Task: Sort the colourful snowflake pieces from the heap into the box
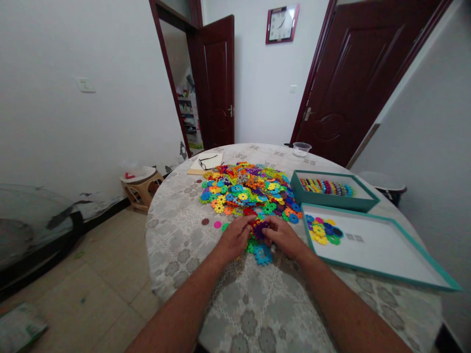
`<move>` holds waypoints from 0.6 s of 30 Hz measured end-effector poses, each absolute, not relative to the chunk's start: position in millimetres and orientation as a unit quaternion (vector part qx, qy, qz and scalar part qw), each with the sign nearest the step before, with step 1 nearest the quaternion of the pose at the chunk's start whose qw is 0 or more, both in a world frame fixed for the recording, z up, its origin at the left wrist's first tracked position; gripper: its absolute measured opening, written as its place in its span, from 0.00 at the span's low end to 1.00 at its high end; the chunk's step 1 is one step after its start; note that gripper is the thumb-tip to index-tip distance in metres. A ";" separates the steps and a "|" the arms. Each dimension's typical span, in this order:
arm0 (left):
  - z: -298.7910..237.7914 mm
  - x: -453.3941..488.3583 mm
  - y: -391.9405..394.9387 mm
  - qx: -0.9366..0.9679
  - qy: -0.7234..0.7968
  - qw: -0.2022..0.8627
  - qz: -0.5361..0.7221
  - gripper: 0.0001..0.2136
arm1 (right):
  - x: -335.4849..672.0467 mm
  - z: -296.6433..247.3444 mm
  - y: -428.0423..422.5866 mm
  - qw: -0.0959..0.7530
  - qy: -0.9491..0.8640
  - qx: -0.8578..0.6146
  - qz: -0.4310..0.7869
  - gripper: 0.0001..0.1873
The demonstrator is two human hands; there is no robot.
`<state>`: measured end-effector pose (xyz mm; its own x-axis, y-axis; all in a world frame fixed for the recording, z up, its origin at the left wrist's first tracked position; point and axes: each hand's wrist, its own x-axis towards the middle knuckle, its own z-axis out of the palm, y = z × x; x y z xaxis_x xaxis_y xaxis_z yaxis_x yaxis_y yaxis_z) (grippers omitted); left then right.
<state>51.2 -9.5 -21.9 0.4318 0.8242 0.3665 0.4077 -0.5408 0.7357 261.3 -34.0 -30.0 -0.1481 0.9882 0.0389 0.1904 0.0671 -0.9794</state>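
A small purple piece (260,230) is located between the two hands, just on the near side of the large pile (241,189) of coloured pieces. By the grip of the right hand (284,237) the purple piece is pinched at its right edge. The fingertips of the left hand (234,239) are set close against a red piece (256,223); whether that piece is clasped cannot be told, as the contact is hidden.

Slippage is judged the chief risk: the pieces are small and thin, and little edge is offered to the fingers. Bending or misalignment could be caused by uneven pressure from the two sides. A blue square piece (262,255) and green pieces (251,244) lie under and near the hands and could be pushed askew by a dropped wrist. Loose discs could be dislodged from the pile if its near edge is brushed.

The pieces appear to be of plastic, mostly round with notched, petal-like rims; the blue one is squared and openwork. The table (176,250) is covered with a grey, flower-patterned cloth. At the right, tight rows of discs are held in a teal-sided box (336,202), and a shallow, white-floored lid (382,252) is placed nearer.
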 end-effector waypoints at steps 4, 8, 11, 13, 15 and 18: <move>-13.5 34.9 3.9 0.762 0.490 0.227 0.357 0.16 | 269.3 -30.7 -27.5 0.471 -0.555 -0.559 0.396 0.14; -8.9 28.7 6.6 0.802 0.520 0.165 0.242 0.14 | 278.2 -35.9 -20.4 0.454 -0.555 -0.614 0.331 0.17; -5.6 37.5 3.4 0.833 0.508 0.113 0.190 0.16 | 279.5 -40.0 -19.4 0.439 -0.576 -0.621 0.301 0.16; -3.9 47.3 4.2 0.840 0.506 0.069 0.183 0.18 | 278.0 -41.9 -20.3 0.437 -0.582 -0.620 0.293 0.15; -4.3 57.1 9.1 0.846 0.504 0.018 0.175 0.16 | 275.9 -42.6 -21.8 0.440 -0.592 -0.611 0.286 0.14; -9.0 67.1 20.7 0.860 0.484 -0.042 0.156 0.10 | 273.4 -41.2 -24.2 0.450 -0.610 -0.590 0.279 0.11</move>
<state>67.1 20.7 -9.0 0.4824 0.8196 0.3092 0.8458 -0.5277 0.0790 273.4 -24.2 -41.2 0.1013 0.9703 0.2198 0.4684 0.1484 -0.8710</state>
